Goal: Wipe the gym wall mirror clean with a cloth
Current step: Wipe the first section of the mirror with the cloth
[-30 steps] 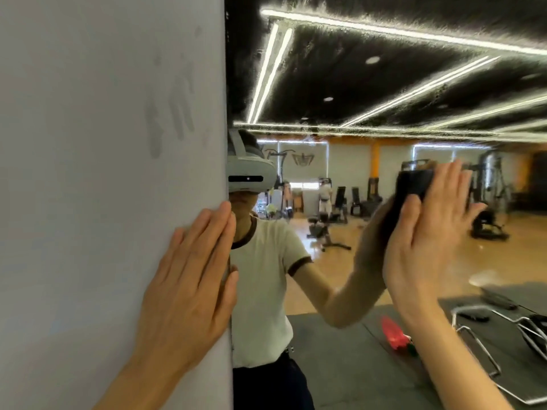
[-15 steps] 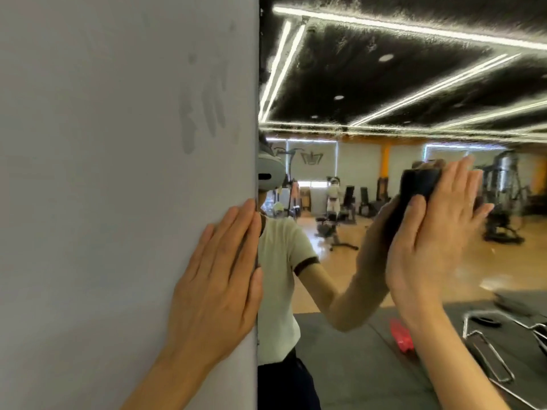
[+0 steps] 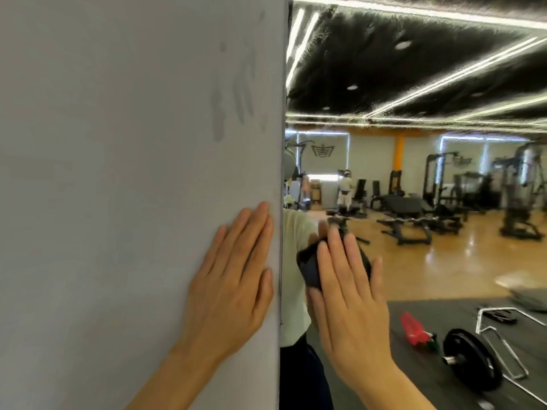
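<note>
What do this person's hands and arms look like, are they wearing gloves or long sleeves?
No gloves: the left hand and right hand are bare, with no rings or watch in sight. Both forearms are uncovered down to the picture's edge. Nails are short and unpainted.

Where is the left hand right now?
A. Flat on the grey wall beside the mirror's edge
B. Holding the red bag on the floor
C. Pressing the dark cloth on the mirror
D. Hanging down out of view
A: the left hand lies with straight fingers flat on the grey wall, just beside the mirror edge, while the right hand presses the dark cloth on the glass.
</note>
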`<state>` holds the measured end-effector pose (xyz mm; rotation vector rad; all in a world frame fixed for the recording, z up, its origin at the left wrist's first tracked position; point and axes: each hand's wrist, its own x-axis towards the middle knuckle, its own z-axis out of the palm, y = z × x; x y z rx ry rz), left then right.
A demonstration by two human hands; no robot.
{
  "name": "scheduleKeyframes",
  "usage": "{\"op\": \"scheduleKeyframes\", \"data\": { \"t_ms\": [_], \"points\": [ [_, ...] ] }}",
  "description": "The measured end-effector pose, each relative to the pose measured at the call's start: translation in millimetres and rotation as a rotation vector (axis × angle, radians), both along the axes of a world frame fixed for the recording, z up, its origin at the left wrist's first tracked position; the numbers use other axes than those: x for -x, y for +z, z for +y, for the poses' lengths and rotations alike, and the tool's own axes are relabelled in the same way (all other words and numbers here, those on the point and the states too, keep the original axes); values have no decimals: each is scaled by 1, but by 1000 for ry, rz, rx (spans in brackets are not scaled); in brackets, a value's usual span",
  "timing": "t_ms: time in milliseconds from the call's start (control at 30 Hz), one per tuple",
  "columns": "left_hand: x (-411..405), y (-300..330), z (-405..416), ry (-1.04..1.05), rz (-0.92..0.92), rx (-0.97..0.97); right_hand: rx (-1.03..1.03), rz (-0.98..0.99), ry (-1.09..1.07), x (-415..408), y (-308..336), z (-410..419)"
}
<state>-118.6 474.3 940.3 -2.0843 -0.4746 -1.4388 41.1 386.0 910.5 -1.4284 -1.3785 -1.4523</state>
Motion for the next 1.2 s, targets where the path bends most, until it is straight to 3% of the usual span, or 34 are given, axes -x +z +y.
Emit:
{"op": "scheduleKeyframes", "data": {
  "t_ms": [133, 200, 400, 467, 600, 667, 833, 900, 1000, 1100, 1200],
  "points": [
    [-2, -2, 2, 16, -15, -14, -165, 118, 106, 22, 98, 21],
    [-2, -2, 3, 10, -33, -27, -205, 151, 130, 30, 117, 28],
    [-2, -2, 3, -7, -32, -47, 28, -31, -31, 19, -18, 4],
    [-2, -3, 4, -9, -33, -45, 23, -48, -18, 16, -2, 7],
    [-2, -3, 3, -20, -46, -44, -161, 103, 130, 32, 102, 25],
    [-2, -3, 3, -22, -53, -39, -203, 131, 136, 35, 110, 31],
    [-1, -2, 3, -20, -34, -79, 3, 28, -21, 28, -40, 12],
    [0, -3, 4, 1, -13, -98, 75, -22, -39, 23, -72, 4],
    [0, -3, 4, -19, -12, -96, 1, 5, -19, 23, -22, 11],
    [-1, -3, 4, -26, -23, -91, -158, 160, 92, 31, 49, 24],
    [-2, -3, 2, -43, -32, -84, -137, 115, 70, 31, 28, 26]
  ]
}}
